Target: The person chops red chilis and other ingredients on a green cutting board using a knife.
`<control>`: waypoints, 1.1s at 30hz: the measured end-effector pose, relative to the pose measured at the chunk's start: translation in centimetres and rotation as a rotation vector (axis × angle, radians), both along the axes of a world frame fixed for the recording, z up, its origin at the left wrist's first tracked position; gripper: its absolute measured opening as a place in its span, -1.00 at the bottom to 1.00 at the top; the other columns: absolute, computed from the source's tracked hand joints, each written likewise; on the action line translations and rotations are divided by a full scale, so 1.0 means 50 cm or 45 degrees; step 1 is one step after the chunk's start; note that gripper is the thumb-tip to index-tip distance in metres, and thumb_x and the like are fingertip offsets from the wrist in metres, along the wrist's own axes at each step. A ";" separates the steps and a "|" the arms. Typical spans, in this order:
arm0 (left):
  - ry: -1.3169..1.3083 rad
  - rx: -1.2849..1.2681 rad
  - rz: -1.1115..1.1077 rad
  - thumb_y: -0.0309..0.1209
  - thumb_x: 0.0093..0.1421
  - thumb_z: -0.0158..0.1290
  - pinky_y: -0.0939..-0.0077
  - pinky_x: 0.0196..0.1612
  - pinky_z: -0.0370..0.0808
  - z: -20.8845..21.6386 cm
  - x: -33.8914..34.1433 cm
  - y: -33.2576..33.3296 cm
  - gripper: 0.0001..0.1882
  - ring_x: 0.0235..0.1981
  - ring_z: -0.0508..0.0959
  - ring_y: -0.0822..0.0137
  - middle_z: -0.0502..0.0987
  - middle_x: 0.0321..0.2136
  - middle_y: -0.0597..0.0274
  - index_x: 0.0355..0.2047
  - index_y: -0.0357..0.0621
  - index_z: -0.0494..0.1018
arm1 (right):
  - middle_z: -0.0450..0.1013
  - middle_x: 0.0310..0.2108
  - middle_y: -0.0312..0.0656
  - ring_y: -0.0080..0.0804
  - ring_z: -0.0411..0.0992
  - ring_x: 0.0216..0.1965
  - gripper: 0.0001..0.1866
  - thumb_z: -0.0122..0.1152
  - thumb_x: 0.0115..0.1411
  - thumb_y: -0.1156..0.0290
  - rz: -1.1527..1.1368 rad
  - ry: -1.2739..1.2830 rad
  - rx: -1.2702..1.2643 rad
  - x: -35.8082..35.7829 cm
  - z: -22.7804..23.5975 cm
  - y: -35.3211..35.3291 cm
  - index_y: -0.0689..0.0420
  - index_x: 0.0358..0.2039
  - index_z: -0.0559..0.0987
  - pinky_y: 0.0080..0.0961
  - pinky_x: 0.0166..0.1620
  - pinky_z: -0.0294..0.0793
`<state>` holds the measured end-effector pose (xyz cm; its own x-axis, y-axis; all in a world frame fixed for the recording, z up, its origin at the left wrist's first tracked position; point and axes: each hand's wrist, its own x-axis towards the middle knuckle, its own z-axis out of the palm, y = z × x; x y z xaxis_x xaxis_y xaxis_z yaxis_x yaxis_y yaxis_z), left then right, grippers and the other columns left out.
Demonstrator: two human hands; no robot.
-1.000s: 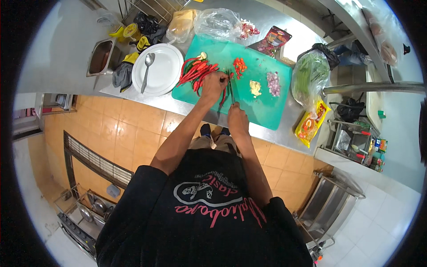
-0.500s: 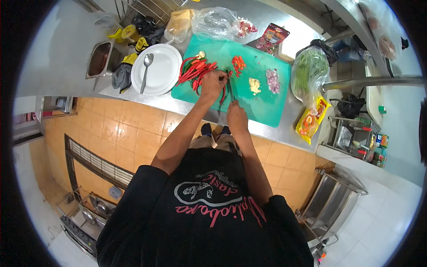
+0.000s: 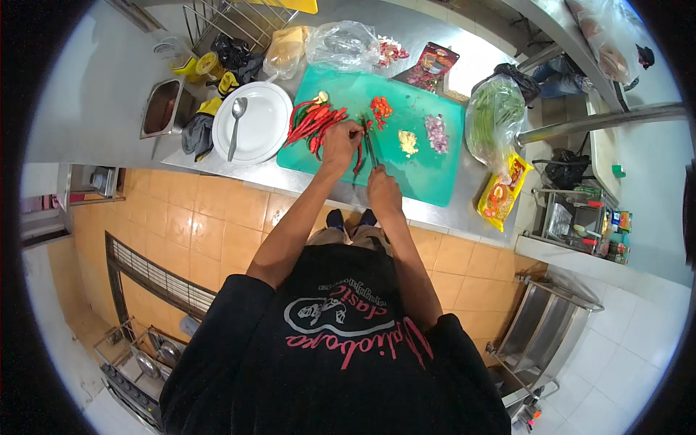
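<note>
Left hand (image 3: pixel 341 147): fingers drawn in narrow around a red chilli (image 3: pixel 358 158), whose tail hangs out toward the near edge of the green cutting board (image 3: pixel 428 183). Right hand (image 3: pixel 385 191): closed around the handle of a knife (image 3: pixel 373 151), blade pointing away from the body, just beside the left fingertips. Compared with half a second ago, both hands and the board sit slightly further left in view, and more of a yellow panel (image 3: pixel 297 6) shows at the top edge. Unchanged: the whole chillies (image 3: pixel 312 123) at the board's left, and the chopped chilli (image 3: pixel 380 110), pale chopped pile (image 3: pixel 407 142) and purplish diced pile (image 3: pixel 436 133) on its right half.
</note>
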<state>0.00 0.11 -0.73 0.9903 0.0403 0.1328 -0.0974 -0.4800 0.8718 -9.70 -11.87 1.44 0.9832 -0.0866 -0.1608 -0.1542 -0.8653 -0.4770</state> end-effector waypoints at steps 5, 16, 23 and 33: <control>-0.056 -0.030 -0.019 -0.57 0.01 0.15 0.35 -0.38 0.49 -0.006 -0.010 0.005 -0.85 -0.46 0.61 0.13 0.58 -0.50 -0.04 -0.35 -0.28 0.56 | 0.47 -0.49 0.30 0.31 0.47 -0.39 -0.72 -0.15 0.32 0.32 -0.023 0.077 0.052 -0.020 0.027 -0.005 0.31 -0.30 0.40 0.10 -0.30 0.48; 0.007 -0.048 -0.014 -0.54 0.01 0.17 0.37 -0.38 0.51 -0.023 -0.003 0.010 -0.88 -0.47 0.62 0.16 0.59 -0.49 0.00 -0.40 -0.27 0.54 | 0.49 -0.45 0.27 0.28 0.48 -0.36 -0.71 -0.15 0.32 0.31 0.006 0.070 0.081 -0.010 0.017 -0.005 0.30 -0.26 0.42 0.09 -0.28 0.49; -0.053 0.013 0.008 -0.53 0.01 0.19 0.38 -0.40 0.51 -0.007 -0.017 0.007 -0.90 -0.49 0.62 0.21 0.60 -0.50 0.02 -0.42 -0.25 0.54 | 0.47 -0.49 0.30 0.30 0.47 -0.38 -0.69 -0.17 0.33 0.29 -0.018 0.104 0.071 -0.014 0.021 -0.023 0.32 -0.26 0.41 0.07 -0.30 0.47; 0.034 -0.065 -0.039 -0.55 0.04 0.18 0.42 -0.42 0.49 -0.012 0.010 0.015 -0.89 -0.50 0.61 0.26 0.60 -0.50 0.05 -0.37 -0.23 0.58 | 0.46 -0.51 0.29 0.26 0.47 -0.40 -0.68 -0.17 0.34 0.29 0.006 0.094 0.075 -0.022 0.029 -0.026 0.33 -0.26 0.41 0.07 -0.33 0.46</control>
